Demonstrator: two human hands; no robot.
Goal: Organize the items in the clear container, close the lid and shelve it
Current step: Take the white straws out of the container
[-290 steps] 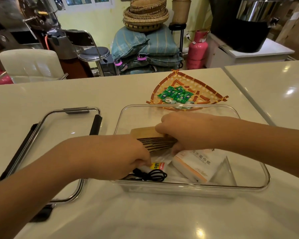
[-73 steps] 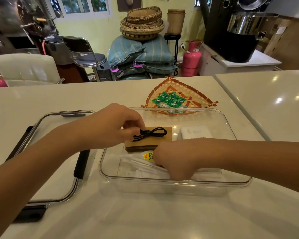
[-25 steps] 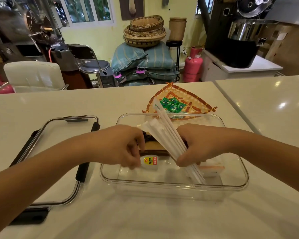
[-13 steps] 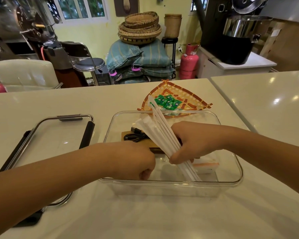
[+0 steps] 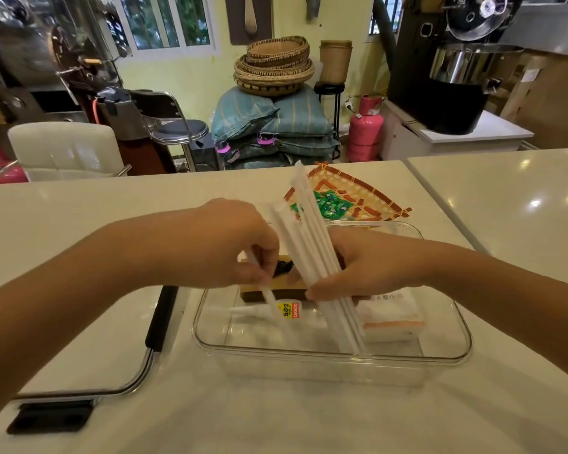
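Right above the clear container, the right hand grips a bundle of white wrapped straws, tilted; the left hand pinches one straw. Inside lie a tube labelled "502", a tissue pack and a brown box. A lid rests left on the white counter, a woven tray behind.

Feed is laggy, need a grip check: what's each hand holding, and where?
Right hand grips the bundle of white wrapped straws around its lower middle. Left hand pinches a single straw near its lower end.

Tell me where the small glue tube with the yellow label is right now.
The glue tube lies on the clear container floor, centre of the head view, just in front of the brown box, under the straws.
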